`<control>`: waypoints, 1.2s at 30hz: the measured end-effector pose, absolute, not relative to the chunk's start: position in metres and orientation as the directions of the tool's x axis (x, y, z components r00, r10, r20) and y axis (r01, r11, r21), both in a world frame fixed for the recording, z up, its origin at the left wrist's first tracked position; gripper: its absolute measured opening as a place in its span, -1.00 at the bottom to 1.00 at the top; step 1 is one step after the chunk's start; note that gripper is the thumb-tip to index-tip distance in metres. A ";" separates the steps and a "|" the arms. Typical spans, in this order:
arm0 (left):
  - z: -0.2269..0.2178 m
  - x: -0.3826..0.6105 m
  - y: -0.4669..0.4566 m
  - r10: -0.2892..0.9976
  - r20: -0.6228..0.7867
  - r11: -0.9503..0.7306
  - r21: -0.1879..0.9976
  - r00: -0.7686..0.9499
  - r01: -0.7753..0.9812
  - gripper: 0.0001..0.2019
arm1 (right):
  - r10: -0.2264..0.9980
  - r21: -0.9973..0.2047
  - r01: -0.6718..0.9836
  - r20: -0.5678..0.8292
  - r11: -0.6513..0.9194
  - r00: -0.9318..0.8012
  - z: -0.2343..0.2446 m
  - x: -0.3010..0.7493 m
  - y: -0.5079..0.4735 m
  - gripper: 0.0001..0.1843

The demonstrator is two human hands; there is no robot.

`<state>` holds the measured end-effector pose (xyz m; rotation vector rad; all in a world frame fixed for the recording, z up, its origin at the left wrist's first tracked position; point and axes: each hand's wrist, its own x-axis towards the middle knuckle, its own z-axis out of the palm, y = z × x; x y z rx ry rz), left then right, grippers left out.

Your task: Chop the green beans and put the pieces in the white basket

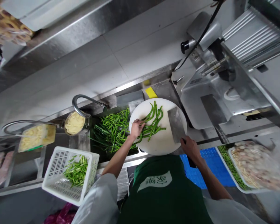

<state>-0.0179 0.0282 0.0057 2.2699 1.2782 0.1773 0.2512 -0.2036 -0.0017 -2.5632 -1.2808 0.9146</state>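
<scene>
Green chili peppers, cut [76, 171]: heaped in a white slotted basket [53, 169] at the near left, whose slots would let water drain.
Green chili peppers, whole [116, 124]: piled in the sink [102, 158] just left of the board, with scallion-like greens [101, 135] on their left side; probably put there for easy reach.
Left hand [137, 128]: gripping the left ends of the board's peppers, seemingly to gather and steady them, well apart from the blade.
Peppers on the board [154, 124]: a loose bunch fanning rightward on the round white cutting board [161, 147].
Cleaver [175, 124]: broad blade over the board's right side, apart from the peppers, one flat face visible.
Right hand [191, 150]: closed round the cleaver's handle at the board's near right edge, an arrangement that leaves the blade clear of the left fingers.
Meat slicer [198, 105]: at the far right, a second cleaver [213, 109] lying on it, apparently using its flat surface as a shelf.
</scene>
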 end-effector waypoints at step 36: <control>0.029 0.093 0.117 0.863 -0.394 -0.217 0.275 0.315 0.937 -0.72 | 0.722 -0.336 0.671 -0.528 -0.661 0.447 0.005 0.258 -0.190 -0.69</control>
